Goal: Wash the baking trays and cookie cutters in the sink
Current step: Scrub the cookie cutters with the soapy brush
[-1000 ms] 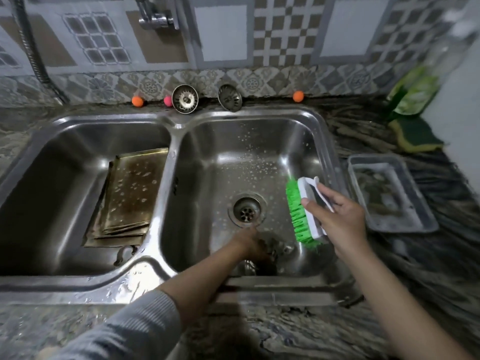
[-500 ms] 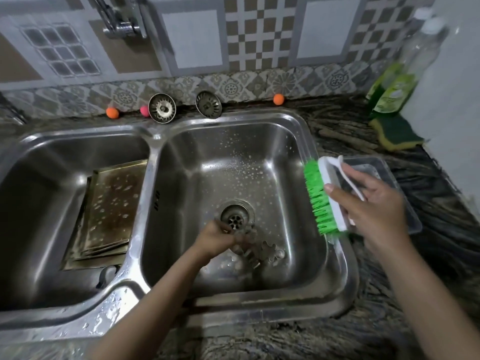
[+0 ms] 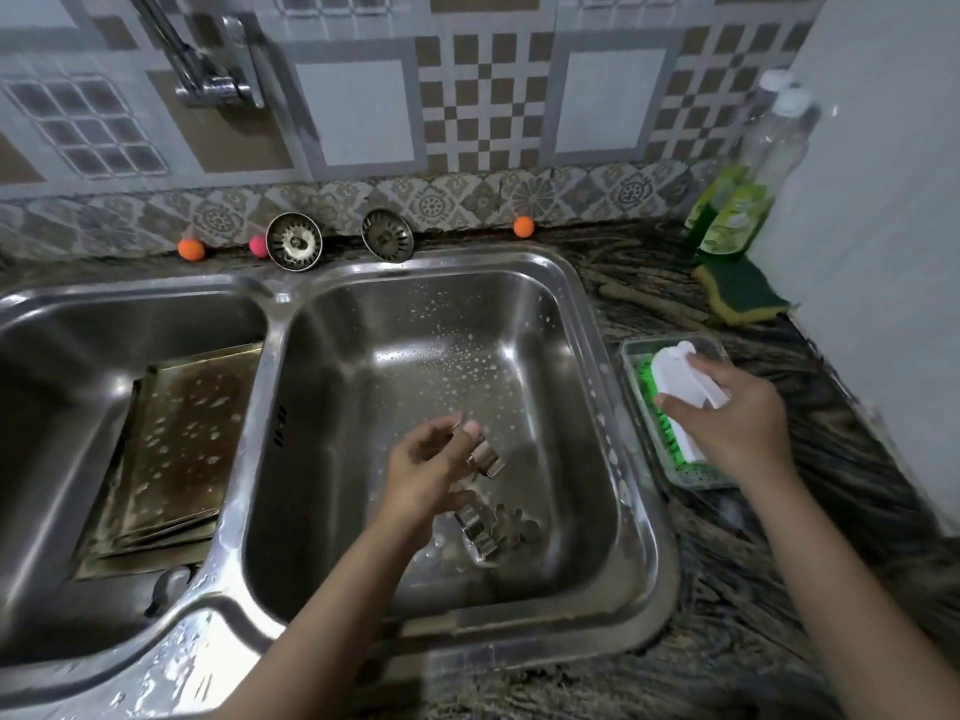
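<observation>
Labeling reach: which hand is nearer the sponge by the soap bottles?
Right. The right hand holds the brush over the plastic tray, just in front of the sponge. The left hand is over the right basin, holding a cookie cutter.

A dark marbled countertop point(image 3: 649, 298) carries a sponge point(image 3: 740, 293), bottles point(image 3: 737, 215) and plastic tray point(image 3: 696, 478).
</observation>
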{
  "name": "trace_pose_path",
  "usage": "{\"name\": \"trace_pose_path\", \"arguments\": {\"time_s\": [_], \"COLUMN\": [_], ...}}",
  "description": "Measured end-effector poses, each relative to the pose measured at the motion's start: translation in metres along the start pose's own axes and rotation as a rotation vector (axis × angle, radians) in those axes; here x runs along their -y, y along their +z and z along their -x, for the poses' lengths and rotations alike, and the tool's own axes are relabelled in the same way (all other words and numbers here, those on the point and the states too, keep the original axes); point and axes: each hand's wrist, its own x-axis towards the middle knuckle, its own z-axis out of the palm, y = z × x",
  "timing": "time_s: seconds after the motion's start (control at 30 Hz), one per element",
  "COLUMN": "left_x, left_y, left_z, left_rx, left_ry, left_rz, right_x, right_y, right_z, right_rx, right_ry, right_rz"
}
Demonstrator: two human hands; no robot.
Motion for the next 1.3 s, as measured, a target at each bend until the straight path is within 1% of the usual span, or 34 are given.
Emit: {"name": "trace_pose_path", "arguments": {"time_s": [0.1, 0.23, 0.37, 0.43, 0.53, 0.63, 0.7, 0.8, 0.9, 1.0, 1.1, 1.17, 1.3], "left_x": [-0.005, -0.010, -0.017, -0.021, -0.026, -0.025, -0.021, -0.017, -0.015, -0.013, -0.007, -0.002, -0.001], "left_y": [0.005, 0.004, -0.005, -0.008, -0.009, -0.006, -0.003, 0.000, 0.003, 0.003, -0.002, -0.002, -0.004], "left_z": [0.005, 0.007, 0.006, 0.006, 0.007, 0.010, 0.012, 0.013, 0.014, 0.015, 0.019, 0.025, 0.018], "left_rx": [0.016, 0.063, 0.056, 0.072, 0.122, 0.163, 0.192, 0.200, 0.170, 0.166, 0.197, 0.208, 0.102], "left_ry": [-0.030, -0.095, -0.083, -0.064, -0.036, -0.040, -0.066, -0.062, -0.054, -0.069, -0.078, -0.083, -0.068], "left_rz": [0.099, 0.216, 0.225, 0.254, 0.283, 0.259, 0.283, 0.331, 0.385, 0.425, 0.396, 0.353, 0.400], "right_x": [0.004, 0.018, 0.040, 0.053, 0.069, 0.079, 0.081, 0.080, 0.078, 0.079, 0.079, 0.077, 0.078], "right_y": [-0.002, -0.014, -0.019, -0.013, 0.009, 0.038, 0.059, 0.087, 0.105, 0.112, 0.117, 0.121, 0.121], "right_z": [0.003, 0.007, 0.018, 0.024, 0.036, 0.050, 0.058, 0.067, 0.075, 0.076, 0.065, 0.055, 0.054], "right_rx": [-0.020, -0.074, -0.106, -0.090, 0.028, 0.210, 0.320, 0.384, 0.376, 0.332, 0.277, 0.235, 0.243], "right_ry": [-0.002, -0.066, -0.084, -0.086, -0.049, -0.002, 0.026, 0.131, 0.228, 0.268, 0.264, 0.296, 0.332], "right_rz": [-0.013, -0.036, -0.168, -0.232, -0.335, -0.395, -0.449, -0.580, -0.674, -0.707, -0.669, -0.642, -0.649]}}
